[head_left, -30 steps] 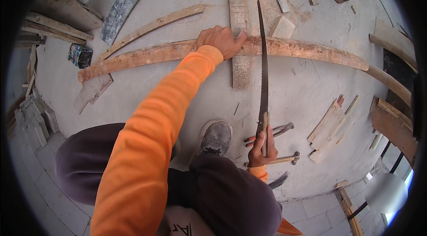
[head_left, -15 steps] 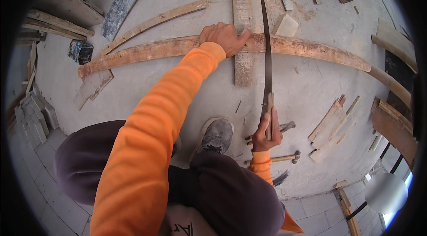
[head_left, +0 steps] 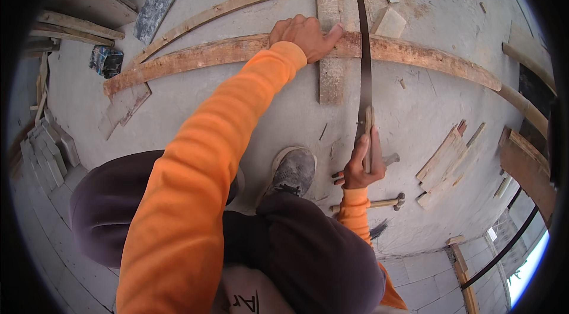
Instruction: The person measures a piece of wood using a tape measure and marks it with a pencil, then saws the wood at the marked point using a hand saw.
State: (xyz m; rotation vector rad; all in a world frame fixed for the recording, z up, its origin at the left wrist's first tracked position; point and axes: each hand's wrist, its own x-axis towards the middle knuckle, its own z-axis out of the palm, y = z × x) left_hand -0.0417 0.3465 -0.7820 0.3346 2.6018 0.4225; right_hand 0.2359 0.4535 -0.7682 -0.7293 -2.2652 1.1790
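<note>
A long wooden plank (head_left: 195, 60) lies crosswise in front of me, over a shorter board (head_left: 331, 86) flat on the floor. My left hand (head_left: 303, 38) presses down on the plank with its fingers wrapped over the far edge and its thumb toward the saw. In my right hand (head_left: 361, 163) is the wooden handle of a handsaw (head_left: 366, 80). The saw's long dark blade crosses the plank just right of the board, pointing away from me. Whether its teeth have cut into the wood cannot be made out.
Beside my right wrist lies a hammer (head_left: 379, 203), with another metal tool head (head_left: 391, 159) behind the hand. My shoe (head_left: 294, 170) stands near the board. Scrap wood (head_left: 444, 157) lies at right, a thin strip (head_left: 219, 15) at far left, and a small block (head_left: 389, 22) beyond the plank.
My right hand and the saw have moved away from me, pushing the blade farther across the plank. My left hand stays on the plank. The whole view has shifted slightly.
</note>
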